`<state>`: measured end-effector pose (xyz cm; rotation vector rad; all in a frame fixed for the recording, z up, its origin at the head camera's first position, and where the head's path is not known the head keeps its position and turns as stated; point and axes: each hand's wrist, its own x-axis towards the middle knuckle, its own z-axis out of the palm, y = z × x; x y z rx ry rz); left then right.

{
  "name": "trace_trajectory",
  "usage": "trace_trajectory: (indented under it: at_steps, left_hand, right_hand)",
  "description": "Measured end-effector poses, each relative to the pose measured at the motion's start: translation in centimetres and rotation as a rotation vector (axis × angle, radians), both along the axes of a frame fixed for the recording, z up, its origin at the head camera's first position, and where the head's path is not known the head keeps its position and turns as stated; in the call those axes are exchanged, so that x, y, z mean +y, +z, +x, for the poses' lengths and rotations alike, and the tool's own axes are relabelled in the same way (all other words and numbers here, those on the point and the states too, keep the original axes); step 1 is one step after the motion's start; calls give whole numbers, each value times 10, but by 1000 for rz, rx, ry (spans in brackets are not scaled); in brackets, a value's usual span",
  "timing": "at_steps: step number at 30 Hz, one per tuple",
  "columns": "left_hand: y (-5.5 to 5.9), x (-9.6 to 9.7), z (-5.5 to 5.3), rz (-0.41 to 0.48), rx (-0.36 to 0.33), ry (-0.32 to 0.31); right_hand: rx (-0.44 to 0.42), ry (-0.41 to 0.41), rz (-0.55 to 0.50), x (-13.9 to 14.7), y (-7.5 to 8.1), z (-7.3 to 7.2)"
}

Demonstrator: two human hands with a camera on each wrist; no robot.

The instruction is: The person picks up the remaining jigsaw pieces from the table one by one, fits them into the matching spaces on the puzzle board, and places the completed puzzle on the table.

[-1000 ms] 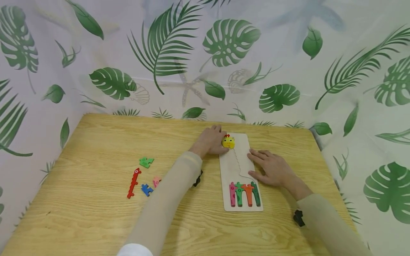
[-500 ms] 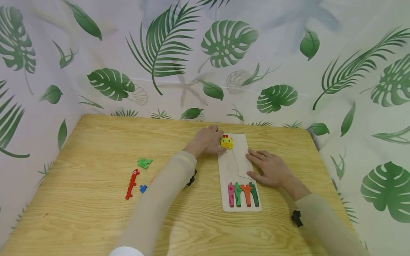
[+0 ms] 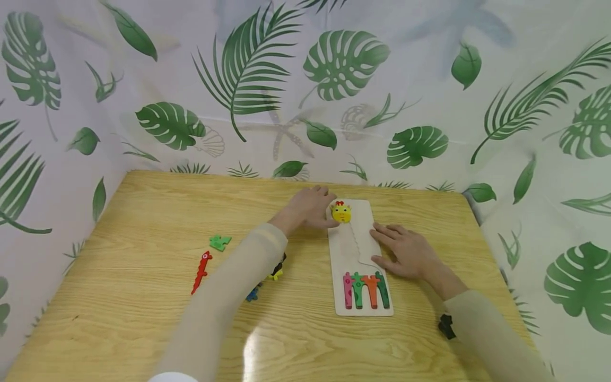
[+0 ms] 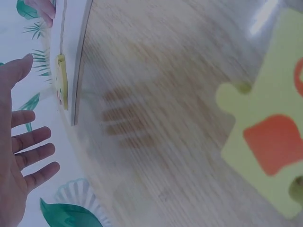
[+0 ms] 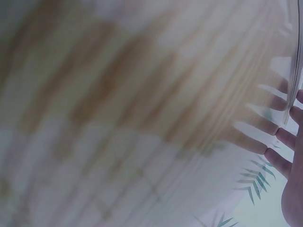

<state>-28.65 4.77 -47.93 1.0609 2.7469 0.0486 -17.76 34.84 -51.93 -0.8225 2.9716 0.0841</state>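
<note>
A pale wooden puzzle board (image 3: pixel 345 249) lies on the table with a yellow giraffe-head piece (image 3: pixel 341 213) near its top left. Pink, green, orange and dark green leg pieces (image 3: pixel 359 291) fill its lower end. Beside the head piece is my left hand (image 3: pixel 311 208); the left wrist view shows its fingers (image 4: pixel 33 144) straight and spread, nothing held. My right hand (image 3: pixel 406 250) rests at the board's right edge, fingertips touching the rim, fingers extended. In the left wrist view a yellow piece with orange spots (image 4: pixel 255 137) lies close to the camera.
Left of the board lie a green piece (image 3: pixel 219 243), a long red piece (image 3: pixel 201 272), a blue piece (image 3: pixel 252 293) and a yellow one (image 3: pixel 276 274), the last two partly covered by my left sleeve (image 3: pixel 234 297). A leaf-patterned cloth (image 3: pixel 267 127) rises behind the table.
My left forearm has swung slightly left, baring yellow and blue pieces on its right side and covering the pink one. Both hands stay near the board; the head piece keeps its place.
</note>
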Motion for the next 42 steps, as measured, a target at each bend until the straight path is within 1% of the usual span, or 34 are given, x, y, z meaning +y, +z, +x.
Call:
trace_trajectory:
  at_steps: [8,16,23,27,30,36,42]
  left_hand:
    - [5,-9,3,-14,11,-39]
    - [13,-22,13,-18,27,-62]
    - [17,-35,20,-18,15,-72]
    - [18,-41,23,-18,37,-92]
    - [21,-46,27,-17,52,-106]
    - [30,-55,34,1,41,-118]
    - [31,-65,38,-12,29,-126]
  right_hand:
    - [-5,-1,-1,1,-2,-3]
    - [-1,7,-6,0,-3,-6]
    - [-12,11,-22,1,-4,-5]
    - [-4,10,-28,1,-4,-4]
    - [7,12,-28,1,-4,-4]
    - [6,8,-29,2,-3,-2]
    - [3,10,-2,3,-2,-2]
